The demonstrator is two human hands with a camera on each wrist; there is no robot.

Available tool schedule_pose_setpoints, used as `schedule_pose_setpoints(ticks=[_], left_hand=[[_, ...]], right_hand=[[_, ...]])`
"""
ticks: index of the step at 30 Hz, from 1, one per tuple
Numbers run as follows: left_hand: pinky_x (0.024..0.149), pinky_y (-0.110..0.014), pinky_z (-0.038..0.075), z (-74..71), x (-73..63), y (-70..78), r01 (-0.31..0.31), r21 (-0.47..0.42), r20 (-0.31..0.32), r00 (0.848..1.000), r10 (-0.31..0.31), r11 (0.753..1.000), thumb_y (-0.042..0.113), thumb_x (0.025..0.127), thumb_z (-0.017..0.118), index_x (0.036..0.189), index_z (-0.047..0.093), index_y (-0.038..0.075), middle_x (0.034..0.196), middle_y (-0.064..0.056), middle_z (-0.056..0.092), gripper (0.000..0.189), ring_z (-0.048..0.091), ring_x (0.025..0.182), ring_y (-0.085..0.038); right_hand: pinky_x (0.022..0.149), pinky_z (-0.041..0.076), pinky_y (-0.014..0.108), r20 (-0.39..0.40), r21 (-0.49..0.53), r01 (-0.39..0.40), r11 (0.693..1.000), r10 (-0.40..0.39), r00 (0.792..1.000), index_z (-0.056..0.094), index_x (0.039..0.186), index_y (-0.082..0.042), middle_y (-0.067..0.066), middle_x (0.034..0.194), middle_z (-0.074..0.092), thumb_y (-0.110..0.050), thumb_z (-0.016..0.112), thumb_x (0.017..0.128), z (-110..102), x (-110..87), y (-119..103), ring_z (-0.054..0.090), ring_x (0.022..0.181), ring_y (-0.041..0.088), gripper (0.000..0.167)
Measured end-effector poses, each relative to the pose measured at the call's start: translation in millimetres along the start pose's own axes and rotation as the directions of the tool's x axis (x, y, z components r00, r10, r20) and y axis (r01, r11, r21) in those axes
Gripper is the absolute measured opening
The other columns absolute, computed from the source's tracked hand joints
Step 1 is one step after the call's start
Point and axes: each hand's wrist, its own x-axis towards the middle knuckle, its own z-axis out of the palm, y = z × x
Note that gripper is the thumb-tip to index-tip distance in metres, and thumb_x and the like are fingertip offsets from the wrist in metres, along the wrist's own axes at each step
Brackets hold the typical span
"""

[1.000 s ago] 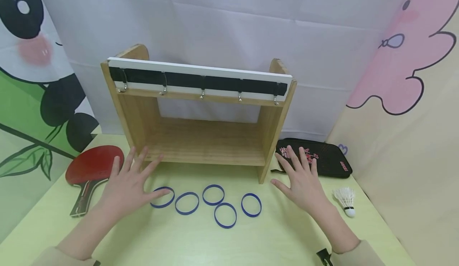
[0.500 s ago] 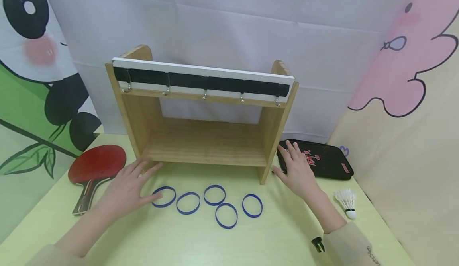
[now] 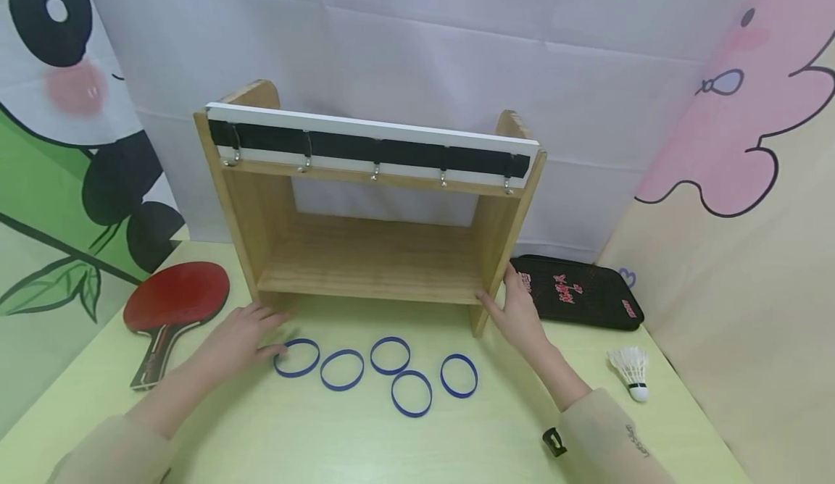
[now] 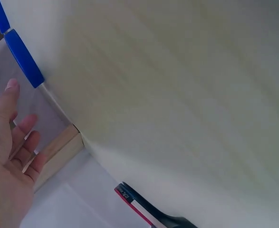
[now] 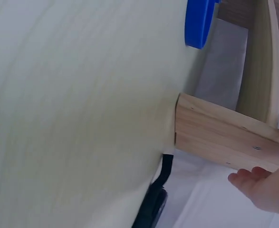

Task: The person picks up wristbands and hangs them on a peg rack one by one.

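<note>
A wooden shelf [image 3: 375,259] stands at the back of the table, with several metal hooks [image 3: 375,174] along its black-striped front rail. My right hand [image 3: 518,317] holds the lower right side panel [image 5: 225,128], thumb at the front and fingers on the outer side. Near the shelf's lower left corner, my left hand [image 3: 240,335] hovers with loosely bent fingers and holds nothing; its thumb overlaps the leftmost blue ring [image 3: 296,375] in the head view, contact unclear. Several more blue rings, one of them a ring [image 3: 459,395] at the right, lie before the shelf.
A red table tennis bat [image 3: 176,295] lies at the left. On the right are a black zipped case [image 3: 580,292] behind my right hand and a white shuttlecock [image 3: 629,368] near the table edge. A grey-white cloth [image 3: 404,71] hangs behind the shelf.
My right hand has moved left from over the black case onto the shelf's side panel. My left hand has lowered slightly and its spread fingers have drawn together. Shelf and rings look unmoved.
</note>
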Motion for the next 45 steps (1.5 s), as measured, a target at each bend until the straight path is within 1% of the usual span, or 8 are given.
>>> schedule_pose_setpoints(ticks=[5, 10, 15, 19, 28, 33, 38, 45], left_hand=[[0.068, -0.035, 0.049, 6.3, 1.9, -8.8, 0.011, -0.074, 0.047, 0.999, -0.008, 0.997, 0.027, 0.068, 0.084, 0.099, 0.072, 0.010, 0.091, -0.002, 0.071, 0.038, 0.059, 0.083, -0.021], [0.064, -0.026, 0.048, 5.9, 4.4, -12.2, 0.069, -0.177, 0.097, 0.994, -0.052, 0.982, 0.020, 0.070, 0.083, 0.090, 0.074, 0.011, 0.083, 0.003, 0.071, 0.024, 0.058, 0.078, -0.016], [0.067, -0.028, 0.051, 5.5, 10.7, -14.2, 0.183, -0.266, 0.219, 0.968, -0.125, 0.947, 0.013, 0.076, 0.078, 0.089, 0.074, 0.010, 0.081, 0.005, 0.069, 0.014, 0.062, 0.077, -0.015], [0.068, -0.027, 0.054, 10.4, 13.9, -15.1, 0.234, -0.333, 0.276, 0.951, -0.143, 0.914, 0.012, 0.077, 0.077, 0.088, 0.074, 0.011, 0.081, 0.006, 0.070, 0.012, 0.064, 0.075, -0.011], [0.063, -0.021, 0.050, 18.6, 12.2, -15.2, 0.246, -0.387, 0.263, 0.953, -0.149, 0.889, 0.011, 0.076, 0.077, 0.083, 0.072, 0.010, 0.076, 0.007, 0.068, 0.010, 0.060, 0.070, -0.006], [0.061, -0.022, 0.049, 16.5, 10.5, -13.8, 0.251, -0.418, 0.251, 0.955, -0.155, 0.873, 0.011, 0.075, 0.077, 0.081, 0.072, 0.010, 0.074, 0.007, 0.066, 0.008, 0.058, 0.068, -0.005], [0.059, -0.021, 0.047, 13.3, 11.3, -13.7, 0.298, -0.419, 0.262, 0.944, -0.199, 0.858, 0.013, 0.077, 0.076, 0.081, 0.071, 0.013, 0.074, 0.009, 0.066, 0.007, 0.056, 0.069, -0.005], [0.055, -0.021, 0.044, 6.5, 13.7, -11.4, 0.277, -0.427, 0.217, 0.956, -0.199, 0.861, 0.013, 0.079, 0.074, 0.080, 0.070, 0.016, 0.072, 0.011, 0.064, 0.006, 0.053, 0.067, -0.005]], right_hand=[[0.084, 0.052, 0.048, -0.041, 0.203, 0.021, 0.979, -0.013, 0.999, 0.017, 0.148, -0.007, 0.023, 0.137, 0.043, -0.024, 0.063, 0.091, 9.7, 3.0, 2.5, 0.052, 0.118, 0.040, 0.076], [0.070, 0.057, 0.041, -0.067, 0.252, 0.043, 0.967, -0.027, 0.997, 0.018, 0.148, -0.010, 0.023, 0.133, 0.046, -0.017, 0.065, 0.089, 13.0, 3.9, 6.7, 0.058, 0.108, 0.041, 0.076], [0.070, 0.057, 0.043, -0.093, 0.266, 0.065, 0.962, -0.041, 0.995, 0.018, 0.148, -0.012, 0.024, 0.133, 0.046, -0.016, 0.067, 0.088, 12.9, 3.1, 9.1, 0.061, 0.103, 0.041, 0.077], [0.075, 0.055, 0.048, -0.102, 0.296, 0.057, 0.953, -0.028, 0.994, 0.019, 0.148, -0.014, 0.025, 0.134, 0.045, -0.015, 0.069, 0.087, 12.4, 1.2, 8.6, 0.061, 0.102, 0.041, 0.079], [0.080, 0.053, 0.053, -0.067, 0.349, 0.005, 0.937, 0.019, 0.998, 0.018, 0.147, -0.005, 0.031, 0.135, 0.042, -0.006, 0.065, 0.088, -2.1, -7.3, -23.1, 0.058, 0.105, 0.045, 0.075], [0.078, 0.054, 0.051, -0.072, 0.362, 0.019, 0.932, 0.008, 0.997, 0.017, 0.148, -0.012, 0.030, 0.135, 0.042, -0.008, 0.064, 0.089, 6.2, -5.4, -9.7, 0.059, 0.103, 0.044, 0.075], [0.080, 0.054, 0.049, -0.059, 0.384, 0.002, 0.923, 0.023, 0.998, 0.016, 0.148, -0.023, 0.023, 0.138, 0.042, -0.013, 0.065, 0.089, 17.6, -0.5, 10.4, 0.060, 0.104, 0.039, 0.078], [0.080, 0.052, 0.054, -0.025, 0.397, -0.003, 0.918, 0.014, 1.000, 0.013, 0.148, -0.012, 0.029, 0.138, 0.038, -0.006, 0.063, 0.090, 3.4, -3.4, -11.4, 0.058, 0.104, 0.045, 0.077]])
